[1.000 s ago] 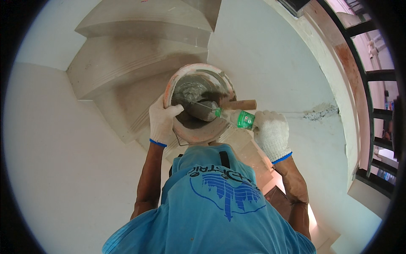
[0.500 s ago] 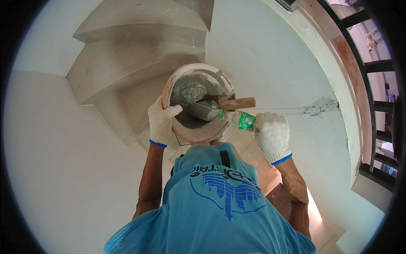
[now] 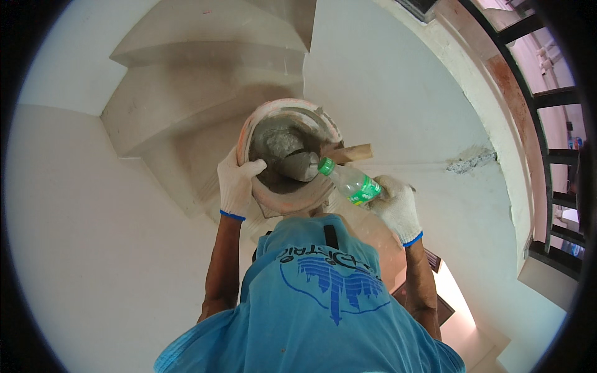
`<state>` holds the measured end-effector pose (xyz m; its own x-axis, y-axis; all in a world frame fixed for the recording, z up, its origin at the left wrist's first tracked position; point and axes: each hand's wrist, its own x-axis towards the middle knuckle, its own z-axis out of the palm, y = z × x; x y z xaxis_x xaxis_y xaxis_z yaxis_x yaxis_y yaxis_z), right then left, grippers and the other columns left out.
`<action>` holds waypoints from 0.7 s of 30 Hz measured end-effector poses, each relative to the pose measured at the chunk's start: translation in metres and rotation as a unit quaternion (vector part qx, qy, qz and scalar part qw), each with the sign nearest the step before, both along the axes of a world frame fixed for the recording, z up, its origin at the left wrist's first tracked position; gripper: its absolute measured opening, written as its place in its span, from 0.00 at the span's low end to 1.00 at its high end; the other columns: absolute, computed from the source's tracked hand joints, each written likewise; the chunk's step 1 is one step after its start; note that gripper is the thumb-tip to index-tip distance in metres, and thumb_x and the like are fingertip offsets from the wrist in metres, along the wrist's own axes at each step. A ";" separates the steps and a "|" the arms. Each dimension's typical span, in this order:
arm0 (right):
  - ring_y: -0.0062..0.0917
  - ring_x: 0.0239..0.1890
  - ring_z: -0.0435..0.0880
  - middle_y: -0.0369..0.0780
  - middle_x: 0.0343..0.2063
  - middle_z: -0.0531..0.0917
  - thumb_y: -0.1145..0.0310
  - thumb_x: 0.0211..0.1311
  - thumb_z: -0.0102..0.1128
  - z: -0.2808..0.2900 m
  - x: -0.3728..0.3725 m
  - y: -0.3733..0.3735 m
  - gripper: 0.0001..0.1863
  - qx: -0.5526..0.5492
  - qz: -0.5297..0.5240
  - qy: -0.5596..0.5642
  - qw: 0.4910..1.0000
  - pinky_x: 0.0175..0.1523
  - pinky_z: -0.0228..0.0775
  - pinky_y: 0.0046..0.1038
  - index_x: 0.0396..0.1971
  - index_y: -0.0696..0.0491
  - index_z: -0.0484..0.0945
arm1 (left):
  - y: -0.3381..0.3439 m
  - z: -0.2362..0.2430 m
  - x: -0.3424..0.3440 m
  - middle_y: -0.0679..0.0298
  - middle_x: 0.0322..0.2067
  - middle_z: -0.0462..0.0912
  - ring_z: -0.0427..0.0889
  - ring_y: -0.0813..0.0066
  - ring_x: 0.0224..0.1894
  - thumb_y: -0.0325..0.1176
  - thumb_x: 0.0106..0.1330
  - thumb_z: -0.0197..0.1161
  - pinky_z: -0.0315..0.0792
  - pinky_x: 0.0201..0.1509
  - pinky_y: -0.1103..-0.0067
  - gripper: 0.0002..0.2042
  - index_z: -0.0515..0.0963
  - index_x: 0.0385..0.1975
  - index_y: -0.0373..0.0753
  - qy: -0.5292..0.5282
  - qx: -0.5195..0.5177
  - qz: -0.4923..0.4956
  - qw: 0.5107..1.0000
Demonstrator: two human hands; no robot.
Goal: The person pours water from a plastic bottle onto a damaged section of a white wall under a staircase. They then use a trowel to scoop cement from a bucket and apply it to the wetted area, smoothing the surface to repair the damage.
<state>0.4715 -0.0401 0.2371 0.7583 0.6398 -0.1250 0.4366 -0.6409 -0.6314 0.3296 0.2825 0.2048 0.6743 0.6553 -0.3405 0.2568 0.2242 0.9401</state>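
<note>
My left hand [image 3: 236, 183], in a white knit glove with a blue cuff, grips the left rim of a round bucket [image 3: 289, 202] crusted with dried mortar. Inside lies wet grey mortar [image 3: 277, 142]. A trowel rests in it, its blade [image 3: 300, 166] coated grey and its wooden handle [image 3: 352, 153] sticking out over the right rim. My right hand [image 3: 397, 207], gloved alike, is closed around the lower end of a clear plastic bottle [image 3: 348, 181] with a green label. The bottle's green cap [image 3: 326, 165] points toward the trowel blade at the bucket's right side.
Beyond the bucket, pale curved stairs [image 3: 205, 93] rise along a white wall [image 3: 385, 93]. That wall has a rough damaged patch [image 3: 471, 160]. A dark metal railing [image 3: 550, 99] runs along the far right. Another plain wall [image 3: 93, 236] stands on the left.
My right hand has shifted slightly left and turned the bottle, so its cap and body show more fully. The bucket has tipped or dropped slightly, with my left hand still on its rim.
</note>
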 end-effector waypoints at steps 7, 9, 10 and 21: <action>0.24 0.46 0.86 0.38 0.44 0.86 0.84 0.41 0.66 0.031 0.007 0.005 0.31 0.371 -0.171 0.305 0.860 0.51 0.81 0.30 0.54 0.59 0.79 | 0.001 0.000 -0.001 0.61 0.47 0.83 0.81 0.72 0.47 0.26 0.53 0.69 0.74 0.55 0.77 0.27 0.79 0.57 0.25 -0.029 -0.030 0.018 0.999; 0.26 0.49 0.86 0.39 0.47 0.86 0.86 0.40 0.62 0.039 0.020 0.003 0.34 0.471 -0.147 0.291 0.820 0.54 0.81 0.31 0.55 0.60 0.78 | 0.001 0.002 0.000 0.61 0.47 0.83 0.82 0.71 0.46 0.26 0.53 0.68 0.75 0.55 0.77 0.26 0.79 0.56 0.25 -0.026 -0.028 0.018 0.999; 0.26 0.49 0.86 0.40 0.47 0.86 0.87 0.39 0.61 0.046 0.027 0.005 0.34 0.499 -0.160 0.254 0.813 0.54 0.81 0.31 0.55 0.60 0.78 | -0.001 0.003 0.002 0.62 0.44 0.83 0.81 0.73 0.44 0.25 0.54 0.67 0.74 0.53 0.78 0.25 0.80 0.55 0.25 -0.035 -0.028 0.022 0.999; 0.28 0.50 0.87 0.41 0.47 0.87 0.81 0.47 0.76 0.151 0.145 0.046 0.30 0.501 -0.200 -0.139 0.831 0.55 0.81 0.32 0.55 0.60 0.79 | -0.003 -0.018 0.002 0.61 0.44 0.84 0.81 0.73 0.42 0.22 0.51 0.66 0.75 0.52 0.79 0.26 0.80 0.54 0.24 -0.082 -0.052 0.059 0.993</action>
